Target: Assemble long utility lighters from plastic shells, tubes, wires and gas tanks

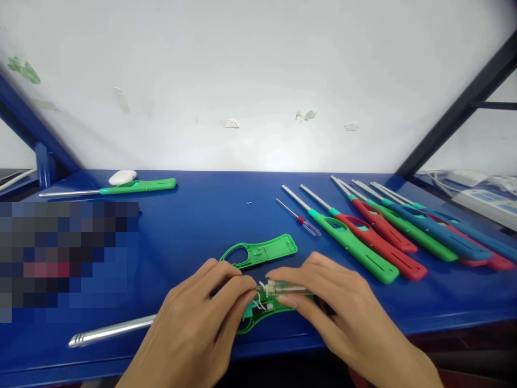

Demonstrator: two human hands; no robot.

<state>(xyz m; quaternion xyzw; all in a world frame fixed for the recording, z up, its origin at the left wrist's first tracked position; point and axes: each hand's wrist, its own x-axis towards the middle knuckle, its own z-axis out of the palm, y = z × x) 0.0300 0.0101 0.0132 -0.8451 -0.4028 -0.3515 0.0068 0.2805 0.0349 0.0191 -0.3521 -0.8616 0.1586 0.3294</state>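
In front of me an opened lighter's green half-shell (258, 322) lies on the table, its metal tube (115, 330) pointing left. White wires (260, 302) and a teal part show inside it. My right hand (335, 296) grips a clear fuel tank (288, 289) between thumb and fingers, over the shell's right part. My left hand (205, 318) is closed in a pinch by the tank's valve end; what its fingertips hold is hidden. The other green half-shell (278, 248) lies just beyond my hands, inner side up.
A screwdriver (299, 219) lies beyond my right hand. Several assembled lighters (355, 248), green, red and blue, lie at the right. A green lighter (145, 186) and a white case (122, 177) sit at the back left. A tiny metal pin (249, 203) lies mid-table.
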